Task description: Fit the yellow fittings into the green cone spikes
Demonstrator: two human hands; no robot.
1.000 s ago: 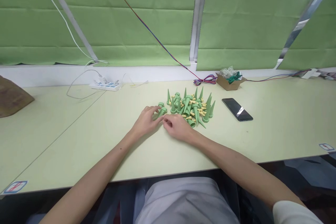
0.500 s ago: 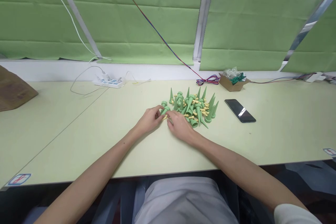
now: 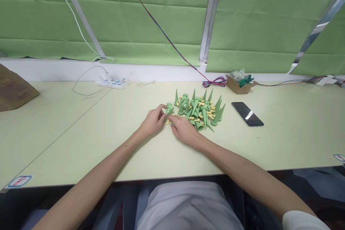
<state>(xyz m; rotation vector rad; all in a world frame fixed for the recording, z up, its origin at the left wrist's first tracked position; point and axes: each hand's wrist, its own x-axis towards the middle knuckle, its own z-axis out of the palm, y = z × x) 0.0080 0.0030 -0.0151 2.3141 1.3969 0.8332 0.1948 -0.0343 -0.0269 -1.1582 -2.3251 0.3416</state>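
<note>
My left hand (image 3: 153, 120) is closed, its thumb and fingers round a green plastic plant watering spike (image 3: 169, 109) whose wide capped end points away from me. Close beside it, my right hand (image 3: 184, 129) has its fingertips pinched at a small yellow valve (image 3: 167, 122), low over the table; the fingers partly cover it. Just beyond my right hand lies a pile of green watering spikes (image 3: 196, 105), some upright on their caps, others on their sides. Several yellow valves (image 3: 201, 104) stick out among them.
A black phone (image 3: 247, 114) lies right of the pile. Behind it are a small cardboard box (image 3: 239, 88) with plastic wrap and a bundle of cable (image 3: 215, 82). A white power strip (image 3: 113, 83) and a brown paper bag (image 3: 16, 90) are at the left on the table (image 3: 81, 143).
The green spike in my left hand has turned and shifted slightly, with its capped end now further from me. My right fingers have moved a little left beside the yellow valve.
</note>
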